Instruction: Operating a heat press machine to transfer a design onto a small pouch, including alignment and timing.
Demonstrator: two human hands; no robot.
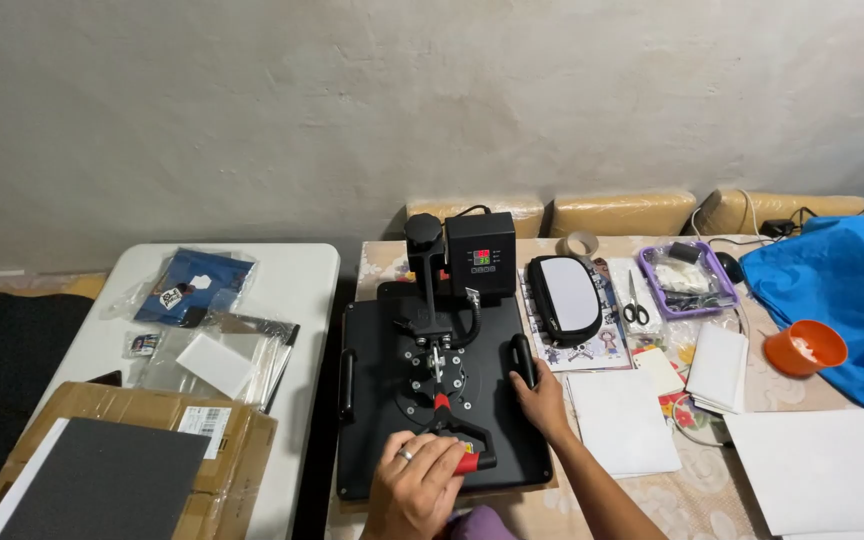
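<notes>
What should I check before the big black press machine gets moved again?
1. Left hand grips the red-and-black lever handle: ok.
2. Right hand steadies the press's side handle, clear of the plate edge: ok.
3. Top plate is closed flat: ok.
4. Control box display is lit: ok.
5. Something lies under the plate: cannot tell.
6. Scissors lie away from the press: ok.

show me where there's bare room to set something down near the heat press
Bare tabletop lies on the white table, right of the plastic sleeves. Crowded: right of the heat press, where paper sheets, scissors and an orange cup fill it.
</notes>
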